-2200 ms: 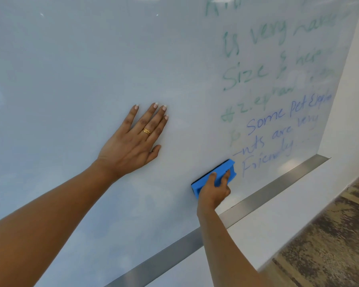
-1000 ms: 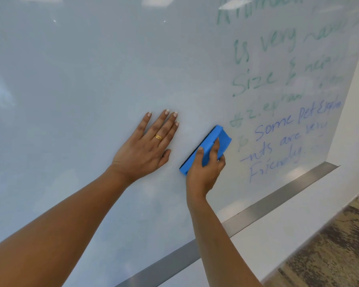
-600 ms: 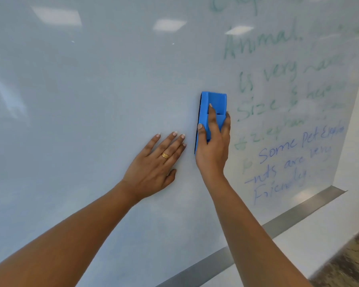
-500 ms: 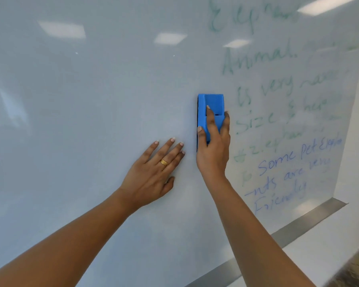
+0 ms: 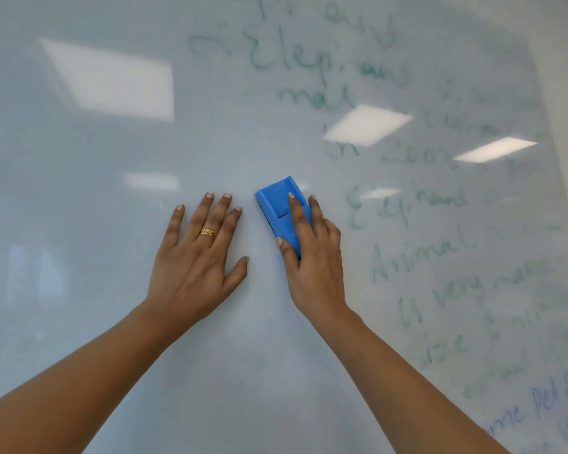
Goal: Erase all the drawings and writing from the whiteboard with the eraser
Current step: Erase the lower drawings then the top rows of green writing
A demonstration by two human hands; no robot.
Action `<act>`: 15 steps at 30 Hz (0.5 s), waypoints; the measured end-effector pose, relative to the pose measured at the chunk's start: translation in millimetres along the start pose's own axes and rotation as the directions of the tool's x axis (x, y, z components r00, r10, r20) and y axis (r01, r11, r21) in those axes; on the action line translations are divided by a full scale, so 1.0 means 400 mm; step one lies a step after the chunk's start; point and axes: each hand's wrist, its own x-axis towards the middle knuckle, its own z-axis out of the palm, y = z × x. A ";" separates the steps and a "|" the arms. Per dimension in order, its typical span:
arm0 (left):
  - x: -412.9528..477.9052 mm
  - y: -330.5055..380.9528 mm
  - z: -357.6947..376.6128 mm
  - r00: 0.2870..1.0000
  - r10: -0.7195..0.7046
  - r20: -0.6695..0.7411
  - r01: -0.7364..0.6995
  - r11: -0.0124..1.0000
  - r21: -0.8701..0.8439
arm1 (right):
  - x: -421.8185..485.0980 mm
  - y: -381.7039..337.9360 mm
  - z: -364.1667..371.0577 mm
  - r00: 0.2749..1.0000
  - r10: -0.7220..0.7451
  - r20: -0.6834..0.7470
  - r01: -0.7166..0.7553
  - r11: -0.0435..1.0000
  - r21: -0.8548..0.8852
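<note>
Head cam readout. I have the right hand (image 5: 312, 267) gripping the eraser (image 5: 281, 204): thumb (image 5: 284, 249) clamped on its left edge, index finger (image 5: 297, 214) laid along the blue back, the other fingers wrapped down the right side. The grip sits on the lower half of the eraser, so the upper half sticks out past the fingertips, top end leaning a bit left. I can see a dark felt strip along its left edge, and the pad face is flat on the whiteboard (image 5: 79, 191). The eraser is about mid-view on bare board, just left of the green writing (image 5: 420, 253). The nearest word is level with it to the right, and from here I read a gap between the two. That green text runs down the right side of the board, faint and partly smeared. Some blue writing (image 5: 551, 398) shows at the lower right corner, cut off by the view edge. The left hand (image 5: 194, 267) is flat on the board, fingers straight and slightly fanned, holding nothing. It sits just beside the eraser and apart from it, thumb tip pointing toward the right thumb. There is a gold ring (image 5: 208, 232) on one left finger. Ceiling light reflections (image 5: 366, 124) glare across the board and wash out some letters; I can't read those.
</note>
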 end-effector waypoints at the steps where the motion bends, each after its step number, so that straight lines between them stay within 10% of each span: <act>1: 0.021 -0.022 -0.007 1.000 -0.020 -0.009 0.020 1.000 0.005 | 0.030 -0.018 0.002 1.000 -0.008 -0.015 0.008 0.999 0.031; 15: 0.219 -0.382 -0.106 0.937 -0.303 -0.173 0.318 0.946 0.064 | 0.353 -0.328 0.082 0.948 -0.309 -0.080 0.317 0.941 0.116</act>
